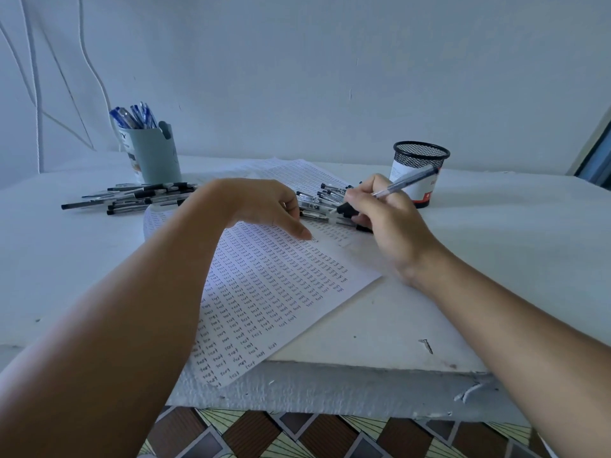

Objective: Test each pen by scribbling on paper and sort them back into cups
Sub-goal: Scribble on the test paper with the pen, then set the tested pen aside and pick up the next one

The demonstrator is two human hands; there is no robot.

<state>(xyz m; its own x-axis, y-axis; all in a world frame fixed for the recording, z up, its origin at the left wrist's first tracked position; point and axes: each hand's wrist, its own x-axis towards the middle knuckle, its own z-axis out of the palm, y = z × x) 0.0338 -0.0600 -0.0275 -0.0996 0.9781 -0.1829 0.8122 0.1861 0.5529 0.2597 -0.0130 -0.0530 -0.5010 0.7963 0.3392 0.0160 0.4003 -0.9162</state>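
Observation:
A sheet of paper (264, 285) covered in rows of small written words lies across the white table. My right hand (383, 219) grips a clear-barrelled pen (406, 183) in a writing hold, tip down near the paper's far right part. My left hand (264, 206) rests on the paper with its thumb stretched out and fingers curled towards a small heap of black-capped pens (325, 198) between the two hands. A second heap of black pens (132, 198) lies at the left. A pale green cup (155, 153) holds several blue pens. A black mesh cup (418, 166) stands at the right.
The table (496, 259) is a white foam-like slab with a rough front edge (330, 388). A small dark screw (426, 345) lies near the front right. Patterned floor tiles (297, 434) show below. A white wall rises behind, with thin cords at the left.

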